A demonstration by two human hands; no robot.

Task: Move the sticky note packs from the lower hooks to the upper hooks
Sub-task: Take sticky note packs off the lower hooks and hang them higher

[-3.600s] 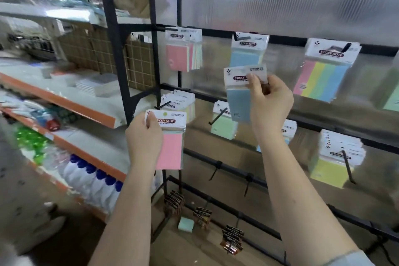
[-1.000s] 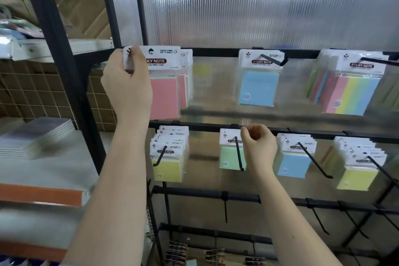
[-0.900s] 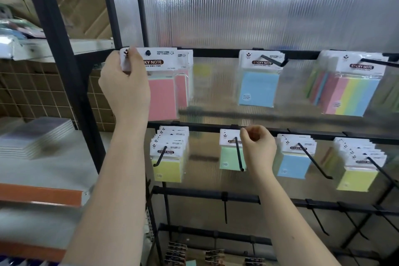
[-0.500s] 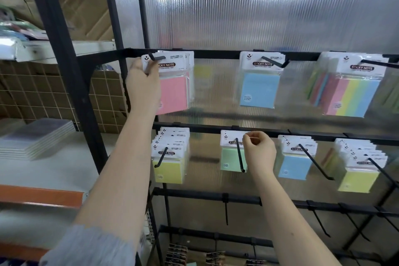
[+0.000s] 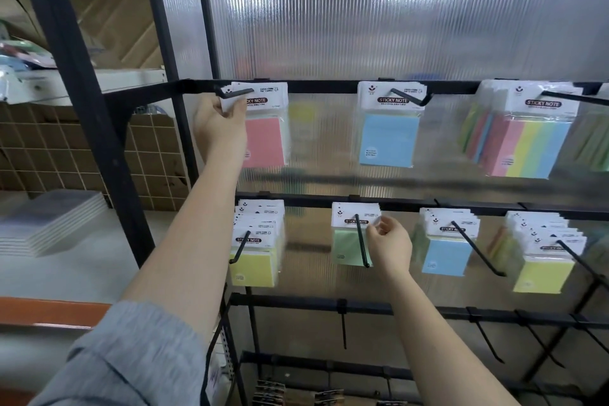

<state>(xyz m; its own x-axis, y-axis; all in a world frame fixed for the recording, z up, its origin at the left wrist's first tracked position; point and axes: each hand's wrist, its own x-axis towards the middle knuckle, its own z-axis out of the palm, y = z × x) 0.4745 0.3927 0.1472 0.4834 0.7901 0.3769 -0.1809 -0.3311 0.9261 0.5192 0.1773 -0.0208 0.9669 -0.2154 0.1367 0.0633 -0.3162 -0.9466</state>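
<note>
A ribbed translucent panel [image 5: 379, 10] is seen behind the black rack frame [image 5: 75, 82]; left of the frame, a brown tiled wall [image 5: 43, 148].

We're in a stationery shop here, with a black metal display rack [image 5: 329, 86] hanging cellophane-wrapped "STICKY NOTE" packs [image 5: 389, 128] in rows on black peg hooks [image 5: 474, 247], beside orange-edged white shelving [image 5: 49, 310] stacked with plastic-wrapped notebooks [image 5: 49, 224].

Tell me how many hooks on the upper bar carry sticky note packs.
3 fully in view: left hook with pink packs, middle hook with blue packs, right hook with multicolour packs. More may hang beyond the right edge.
</note>
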